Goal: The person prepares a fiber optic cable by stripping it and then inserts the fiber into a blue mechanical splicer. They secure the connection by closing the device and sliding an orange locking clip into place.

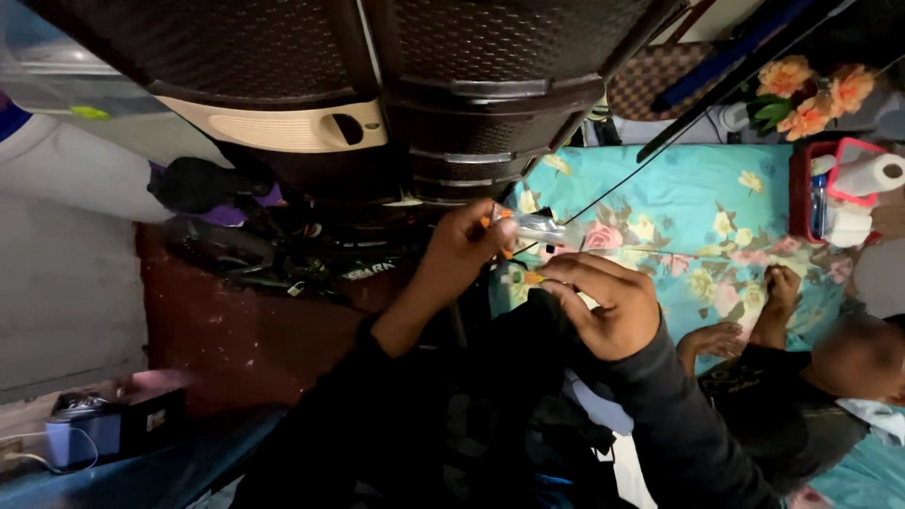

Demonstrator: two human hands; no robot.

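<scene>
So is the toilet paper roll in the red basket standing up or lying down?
Lying down: the toilet paper roll rests sideways atop the red basket.

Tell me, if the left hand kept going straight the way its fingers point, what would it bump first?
The left hand points up and to the right, pinching a small clear tool with orange bits. Past that, it would probably meet the dark woven plastic cabinet, though depth is hard to judge.
</scene>
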